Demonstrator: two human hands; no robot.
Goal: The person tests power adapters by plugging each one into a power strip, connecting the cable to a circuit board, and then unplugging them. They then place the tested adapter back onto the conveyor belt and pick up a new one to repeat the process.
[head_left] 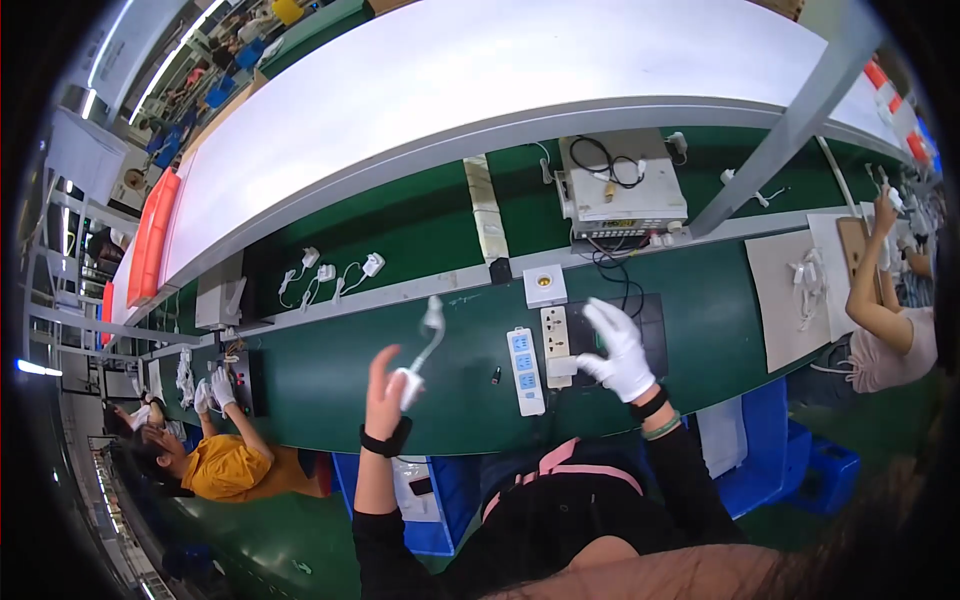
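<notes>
Black sleeves, white glove [622, 352] (right), perhaps wristbands.

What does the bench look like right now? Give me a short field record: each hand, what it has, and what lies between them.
left hand: bare, raised over the green bench, grip closed on a white charger with its cable swinging up
right hand: white glove, fingers spread, resting on a white plug at the beige socket board
between the hands: white power strip with blue sockets, lying flat
behind: grey test box, more white chargers
others: co-workers at both sides
</notes>
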